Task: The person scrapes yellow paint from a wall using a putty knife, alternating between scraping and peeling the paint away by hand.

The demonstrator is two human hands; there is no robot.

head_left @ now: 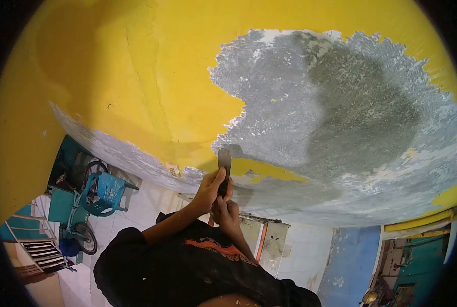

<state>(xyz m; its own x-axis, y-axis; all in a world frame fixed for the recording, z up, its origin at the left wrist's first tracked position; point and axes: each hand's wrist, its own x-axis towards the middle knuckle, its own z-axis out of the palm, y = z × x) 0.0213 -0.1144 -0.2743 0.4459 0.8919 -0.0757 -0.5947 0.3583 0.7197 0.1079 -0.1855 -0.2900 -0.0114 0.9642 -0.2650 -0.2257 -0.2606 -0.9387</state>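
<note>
A flat metal scraper (pixel 224 159) is held upright, its blade end against the wall where yellow paint (pixel 187 110) meets bare grey plaster (pixel 277 97). My left hand (pixel 208 192) is closed around the scraper just below the blade, thumb lying along it. Lower down, my right hand (pixel 228 215) is closed at the handle end, close under the left. Much of the handle is hidden by my fingers. A leftover yellow strip (pixel 267 170) sits just right of the blade, with jagged paint edges around the grey patch.
Down to the left, a blue plastic chair (pixel 108 194) stands beside a bicycle (pixel 73 217) on a tiled floor. A slatted wooden rack (pixel 39 250) is farther left. At lower right are a blue wall panel (pixel 355 266) and a cluttered doorway.
</note>
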